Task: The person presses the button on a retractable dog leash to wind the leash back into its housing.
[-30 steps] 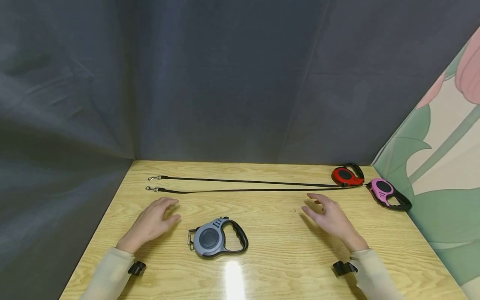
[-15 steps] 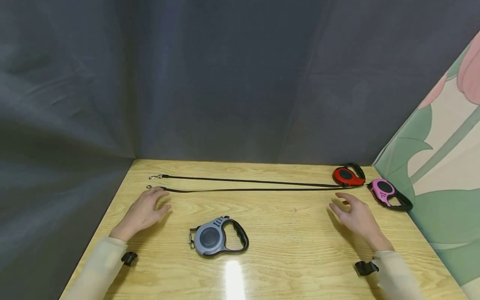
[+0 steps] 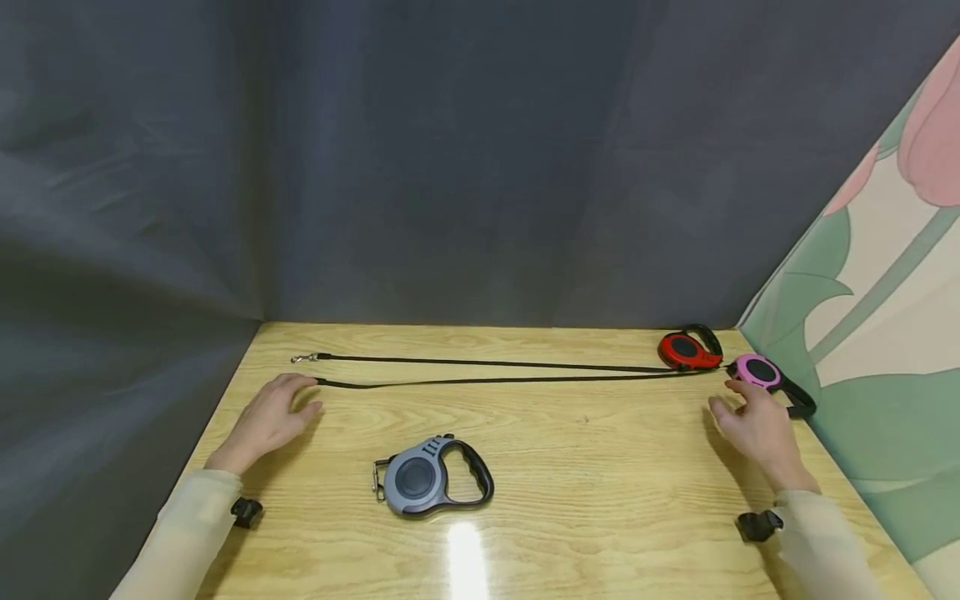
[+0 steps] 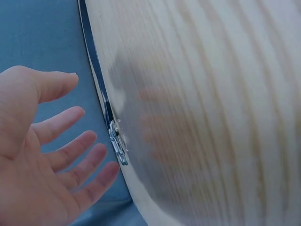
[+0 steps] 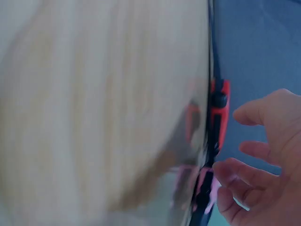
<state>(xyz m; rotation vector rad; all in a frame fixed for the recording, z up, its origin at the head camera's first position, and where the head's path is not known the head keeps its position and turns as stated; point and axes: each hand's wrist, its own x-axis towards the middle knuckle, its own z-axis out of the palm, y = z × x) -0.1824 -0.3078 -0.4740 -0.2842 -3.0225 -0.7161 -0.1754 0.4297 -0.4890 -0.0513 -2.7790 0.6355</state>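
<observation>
Both hands are relaxed and grasp nothing: the left hand (image 3: 268, 419) nears the lower cord's clip (image 4: 117, 143), the right hand (image 3: 757, 427) reaches the pink leash (image 3: 756, 370); nothing lifted yet.

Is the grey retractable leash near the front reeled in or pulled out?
Reeled in: the grey retractable leash shows only its metal clip at the housing, with no strap across the wooden table.
</observation>
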